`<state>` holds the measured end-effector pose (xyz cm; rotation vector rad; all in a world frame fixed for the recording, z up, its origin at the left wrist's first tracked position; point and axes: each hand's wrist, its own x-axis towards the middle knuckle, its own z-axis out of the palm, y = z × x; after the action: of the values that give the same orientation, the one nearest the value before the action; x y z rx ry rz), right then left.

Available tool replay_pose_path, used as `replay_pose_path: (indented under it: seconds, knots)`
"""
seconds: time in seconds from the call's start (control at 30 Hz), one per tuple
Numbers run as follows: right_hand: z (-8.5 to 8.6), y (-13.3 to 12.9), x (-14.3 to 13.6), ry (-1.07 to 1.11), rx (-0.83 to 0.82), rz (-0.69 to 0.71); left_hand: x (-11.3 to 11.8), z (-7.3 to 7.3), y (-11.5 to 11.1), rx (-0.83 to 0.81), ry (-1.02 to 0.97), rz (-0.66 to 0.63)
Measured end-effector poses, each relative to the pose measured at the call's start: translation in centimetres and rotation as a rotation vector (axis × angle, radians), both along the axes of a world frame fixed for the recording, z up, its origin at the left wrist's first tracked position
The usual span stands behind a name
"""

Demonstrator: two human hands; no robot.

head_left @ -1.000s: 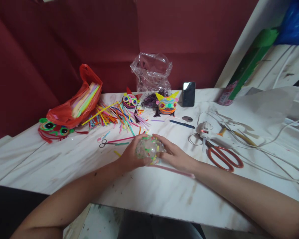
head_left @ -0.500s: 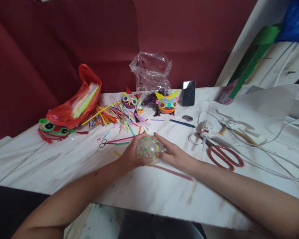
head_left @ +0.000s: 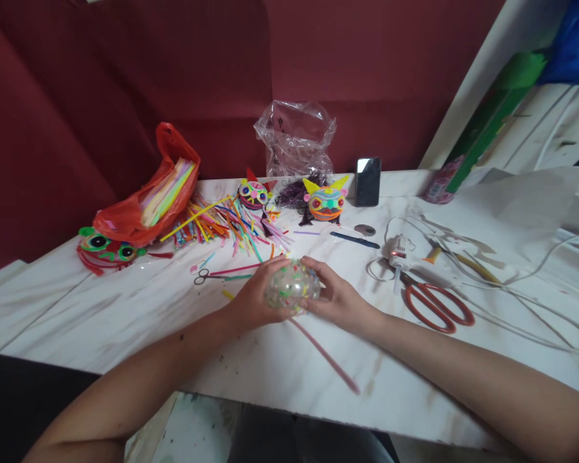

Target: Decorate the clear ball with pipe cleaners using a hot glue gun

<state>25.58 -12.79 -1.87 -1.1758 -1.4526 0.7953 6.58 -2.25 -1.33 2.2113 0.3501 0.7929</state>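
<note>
Between my two hands is a clear, rounded ball (head_left: pixel 292 283) with green, red and yellow bits in or on it. My left hand (head_left: pixel 260 296) wraps round its left side, and my right hand (head_left: pixel 335 297) grips its right side. A dark pink strip (head_left: pixel 325 357) extends from beneath the ball toward the lower right. Small scissors (head_left: pixel 201 276) and a pink stick (head_left: pixel 236 269) lie left of the ball.
Orange-handled scissors (head_left: pixel 439 308), a white glue gun (head_left: pixel 399 252) and cables lie at the right. Behind stand two decorated heads (head_left: pixel 326 203) (head_left: pixel 254 194) and a phone (head_left: pixel 367 182). A red bag (head_left: pixel 149 199) and colourful strips (head_left: pixel 217 222) are at the left.
The ball has turned a little between my hands. The pink strip's free end has swung down and slightly left. The view has shifted slightly.
</note>
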Motion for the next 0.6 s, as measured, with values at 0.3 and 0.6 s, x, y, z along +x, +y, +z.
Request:
replay_pose_path:
  seconds: [0.3, 0.6]
  knots:
    - [0.6, -0.6, -0.4, -0.025, 0.026, 0.024, 0.2, 0.4, -1.0, -0.097, 0.015, 0.109]
    - [-0.4, 0.0, -0.8, 0.166, -0.036, -0.016, 0.3, 0.2, -1.0, -0.144, -0.015, 0.091]
